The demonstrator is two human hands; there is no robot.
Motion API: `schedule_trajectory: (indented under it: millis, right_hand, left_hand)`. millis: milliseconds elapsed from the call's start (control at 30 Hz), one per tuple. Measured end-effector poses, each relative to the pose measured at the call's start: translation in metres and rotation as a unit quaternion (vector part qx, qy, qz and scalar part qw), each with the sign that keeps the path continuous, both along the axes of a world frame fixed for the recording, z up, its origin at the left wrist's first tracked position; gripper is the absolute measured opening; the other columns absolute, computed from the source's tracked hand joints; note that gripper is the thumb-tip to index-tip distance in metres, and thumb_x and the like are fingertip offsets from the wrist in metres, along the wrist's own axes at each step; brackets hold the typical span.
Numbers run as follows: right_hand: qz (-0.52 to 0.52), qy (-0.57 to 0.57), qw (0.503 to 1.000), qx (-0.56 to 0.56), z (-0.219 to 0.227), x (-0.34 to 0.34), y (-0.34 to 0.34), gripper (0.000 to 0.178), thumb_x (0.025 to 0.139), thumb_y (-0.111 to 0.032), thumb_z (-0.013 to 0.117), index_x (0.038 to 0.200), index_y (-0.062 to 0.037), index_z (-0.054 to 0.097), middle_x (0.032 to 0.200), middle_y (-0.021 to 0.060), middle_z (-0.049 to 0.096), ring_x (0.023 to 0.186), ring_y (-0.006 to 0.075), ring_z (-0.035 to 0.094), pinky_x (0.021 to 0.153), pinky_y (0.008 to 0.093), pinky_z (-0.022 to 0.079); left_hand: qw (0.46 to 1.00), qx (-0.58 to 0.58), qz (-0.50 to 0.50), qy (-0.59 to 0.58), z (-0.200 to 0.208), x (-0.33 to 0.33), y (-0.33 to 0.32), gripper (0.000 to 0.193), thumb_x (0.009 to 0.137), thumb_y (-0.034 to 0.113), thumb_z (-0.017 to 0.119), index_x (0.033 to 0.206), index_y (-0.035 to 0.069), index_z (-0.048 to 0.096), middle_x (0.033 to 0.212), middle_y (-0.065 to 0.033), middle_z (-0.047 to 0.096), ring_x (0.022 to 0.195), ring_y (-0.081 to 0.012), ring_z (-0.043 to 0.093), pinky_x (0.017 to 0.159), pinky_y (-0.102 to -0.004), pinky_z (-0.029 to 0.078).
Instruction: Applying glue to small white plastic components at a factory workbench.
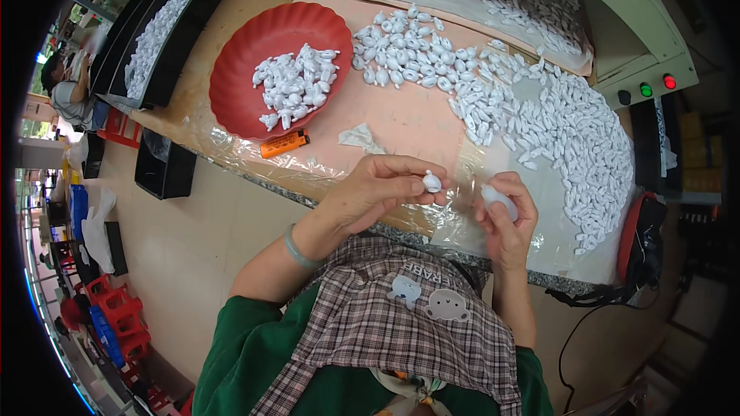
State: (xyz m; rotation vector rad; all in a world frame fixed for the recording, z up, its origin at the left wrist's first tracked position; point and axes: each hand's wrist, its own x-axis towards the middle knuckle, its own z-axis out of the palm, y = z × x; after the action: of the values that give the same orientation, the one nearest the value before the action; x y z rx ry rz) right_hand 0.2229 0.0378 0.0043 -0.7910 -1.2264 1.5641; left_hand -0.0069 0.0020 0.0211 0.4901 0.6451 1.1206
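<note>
My left hand (368,191) pinches a small white plastic figure (432,181) between thumb and fingers, just above the front part of the table. A short way to its right, my right hand (515,225) is wrapped round a small translucent white squeeze bottle (499,202), its narrow end tilted toward the figure. The two are apart. Beyond my hands lies a loose spread of similar rounded white pieces (412,50). To the right spreads a large pile of slimmer white pieces (593,146). A red scalloped bowl (231,69) at the left holds a heap of white pieces.
Near the bowl lie an orange lighter (285,143) and a crumpled white tissue (360,137). A pale green machine housing (655,23) with red and green lights stands over more pieces at the back. Black trays (181,46) sit far left; a person (71,88) works beyond.
</note>
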Motion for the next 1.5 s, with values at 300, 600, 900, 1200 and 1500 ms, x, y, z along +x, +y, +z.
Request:
schedule_trajectory:
  millis: [300,600,900,1200,1500]
  right_hand:
    - [-0.084,0.026,0.996,-0.007,0.014,0.002,-0.003,0.043,0.079,-0.014,0.075,0.112,-0.0018,0.050,0.096,0.0137,0.062,0.058,0.0123,0.057,0.044,0.0170,0.037]
    - [-0.097,-0.061,0.987,0.116,0.033,0.004,-0.013,0.040,0.091,-0.020,0.062,0.120,0.0028,0.048,0.094,0.0168,0.064,0.063,0.0126,0.059,0.052,0.0204,0.044]
    - [-0.109,-0.184,0.936,0.279,0.033,0.005,-0.015,0.046,0.095,-0.034,0.054,0.122,0.0029,0.047,0.090,0.0178,0.064,0.057,0.0117,0.056,0.048,0.0193,0.041]
    - [-0.095,-0.205,0.927,0.300,0.031,0.006,-0.014,0.044,0.095,-0.033,0.055,0.120,0.0027,0.049,0.090,0.0187,0.065,0.057,0.0125,0.056,0.049,0.0202,0.043]
    - [-0.086,-0.210,0.922,0.314,0.030,0.007,-0.013,0.042,0.095,-0.032,0.055,0.119,0.0021,0.050,0.090,0.0183,0.065,0.056,0.0121,0.056,0.049,0.0206,0.043]
  left_hand:
    - [0.999,0.013,-0.029,0.011,-0.007,0.004,-0.002,0.025,0.088,0.010,0.062,0.109,-0.003,0.061,0.104,-0.0159,0.065,0.077,-0.0125,0.062,0.065,-0.0193,0.051]
    - [0.999,-0.003,-0.042,0.001,-0.003,0.004,-0.004,0.027,0.090,0.006,0.058,0.114,-0.005,0.061,0.099,-0.0119,0.067,0.074,-0.0103,0.062,0.063,-0.0188,0.049]
    - [0.999,-0.012,-0.036,0.023,-0.004,0.005,-0.006,0.032,0.089,0.010,0.060,0.117,-0.007,0.059,0.094,-0.0121,0.067,0.072,-0.0091,0.059,0.060,-0.0181,0.048]
    - [0.998,-0.023,-0.047,0.028,-0.007,0.004,-0.007,0.033,0.089,0.010,0.060,0.117,-0.006,0.059,0.094,-0.0122,0.067,0.071,-0.0089,0.059,0.060,-0.0187,0.048]
    - [0.998,-0.026,-0.047,0.025,-0.012,0.005,-0.007,0.033,0.089,0.010,0.061,0.118,-0.006,0.059,0.092,-0.0114,0.067,0.070,-0.0081,0.059,0.061,-0.0192,0.048]
